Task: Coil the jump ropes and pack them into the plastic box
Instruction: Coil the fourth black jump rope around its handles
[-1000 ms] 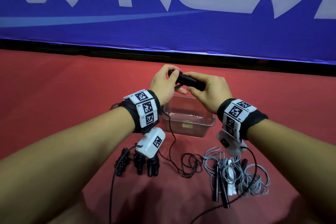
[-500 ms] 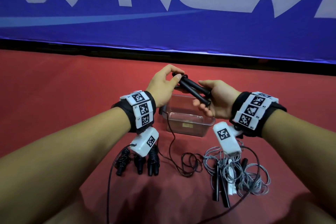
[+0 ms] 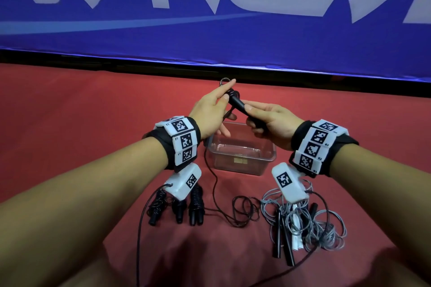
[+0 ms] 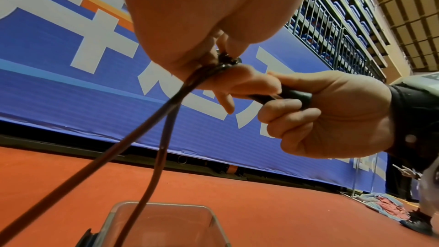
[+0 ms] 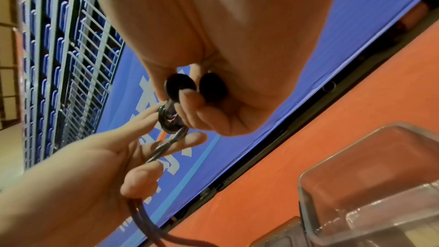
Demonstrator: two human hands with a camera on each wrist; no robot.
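Note:
Both hands hover over the clear plastic box (image 3: 242, 147). My right hand (image 3: 250, 117) grips the two black handles (image 3: 238, 103) of one jump rope side by side; their butt ends (image 5: 180, 84) show in the right wrist view. My left hand (image 3: 227, 92) pinches the black cord (image 4: 166, 112) at the handles' top, its index finger stretched out. A small loop of cord sticks up above that finger. From there the cord (image 3: 210, 170) hangs down past the box's left side to loose loops (image 3: 245, 212) on the floor.
Three coiled black ropes (image 3: 177, 205) lie on the red floor at near left. A tangled pile of grey rope (image 3: 303, 223) with black handles lies at near right. A blue banner wall (image 3: 210, 18) stands behind the box.
My left hand has slid up to the handles' top end and straightened its index finger. The right hand has turned, tilting the handles up and to the left.

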